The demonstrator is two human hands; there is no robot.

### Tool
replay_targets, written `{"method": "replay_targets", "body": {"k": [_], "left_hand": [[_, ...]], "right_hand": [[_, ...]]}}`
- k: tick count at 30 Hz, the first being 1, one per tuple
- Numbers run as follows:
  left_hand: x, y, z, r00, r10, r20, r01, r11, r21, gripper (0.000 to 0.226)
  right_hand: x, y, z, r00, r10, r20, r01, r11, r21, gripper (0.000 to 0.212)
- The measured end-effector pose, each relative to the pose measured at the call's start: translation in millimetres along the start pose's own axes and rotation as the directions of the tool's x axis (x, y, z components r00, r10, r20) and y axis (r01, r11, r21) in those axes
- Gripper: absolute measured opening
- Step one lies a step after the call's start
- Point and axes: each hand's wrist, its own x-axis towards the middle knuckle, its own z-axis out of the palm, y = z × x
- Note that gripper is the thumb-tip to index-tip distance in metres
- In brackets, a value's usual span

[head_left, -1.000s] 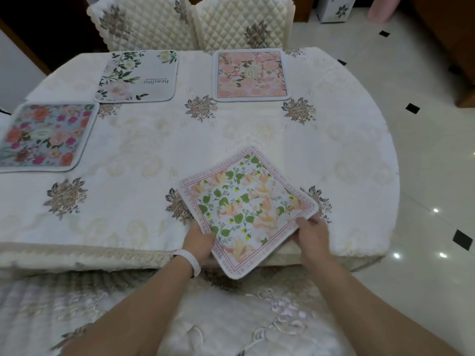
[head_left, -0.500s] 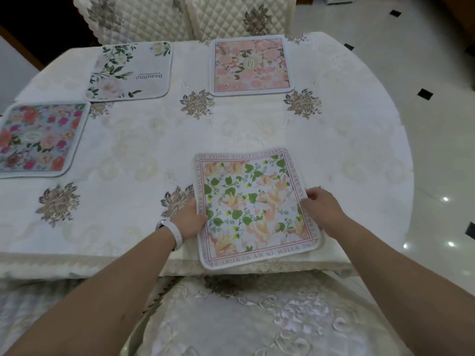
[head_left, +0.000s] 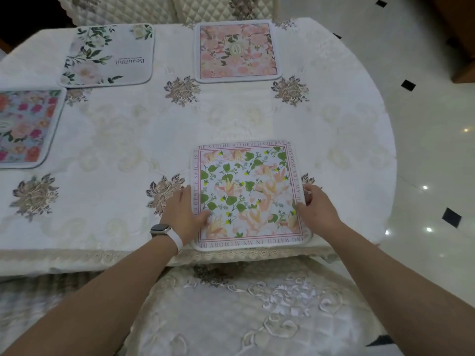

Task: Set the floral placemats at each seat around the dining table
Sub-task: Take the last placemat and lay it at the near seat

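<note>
Taking the surface (head_left: 128, 140) as a clock face with six o'clock nearest the camera, the leaf placemat (head_left: 246, 194), printed with green leaves and peach blossoms inside a lettered border, lies flat at about six o'clock, its near edge just short of the lace trim of the white tablecloth. The left hand (head_left: 183, 214) sits at the mat's nine o'clock side: its fingers are straight and close together on the cloth along the border, and its thumb lies on top of the print. The right hand (head_left: 317, 206) is at the mat's three o'clock side with bent fingers over the border and its thumb on the mat; I cannot tell whether it pinches the edge or merely rests there. A watch (head_left: 164, 231) on a white strap circles the left wrist. Three more mats lie flat and well apart from this one: a pink placemat (head_left: 237, 51) at twelve o'clock, a pale placemat (head_left: 108, 55) with leafy sprigs and the word "Beautiful" at eleven o'clock, and a bright placemat (head_left: 25, 127) of red and pink flowers at nine o'clock, partly cut off by the frame. Quilted chairs (head_left: 123, 9) stand beyond twelve o'clock, and an embroidered chair cushion (head_left: 244, 304) lies below six o'clock between the forearms. Glossy floor tiles (head_left: 424, 124) show at three o'clock.
</note>
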Motion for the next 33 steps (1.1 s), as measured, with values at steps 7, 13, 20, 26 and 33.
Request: {"method": "replay_targets", "body": {"k": [7, 13, 20, 26, 33], "left_hand": [[-46, -31, 16, 0.973, 0.124, 0.194, -0.175, 0.946, 0.274, 0.111], [-51, -45, 23, 0.964, 0.175, 0.202, -0.224, 0.940, 0.258, 0.107], [-48, -42, 24, 0.970, 0.178, 0.166, -0.211, 0.956, 0.206, 0.107], [-47, -37, 25, 0.972, 0.174, 0.160, -0.200, 0.966, 0.166, 0.108], [-45, -36, 24, 0.977, 0.165, 0.132, -0.185, 0.971, 0.149, 0.110]], "right_hand": [[-31, 19, 3, 0.963, -0.199, 0.179, 0.264, 0.816, -0.514, 0.096], [-38, 48, 6, 0.941, -0.234, 0.244, 0.336, 0.734, -0.590, 0.107], [-37, 54, 6, 0.940, -0.278, 0.200, 0.342, 0.737, -0.583, 0.102], [-36, 56, 4, 0.946, -0.272, 0.178, 0.324, 0.751, -0.575, 0.099], [-36, 58, 5, 0.947, -0.267, 0.178, 0.320, 0.760, -0.566, 0.097]]}}
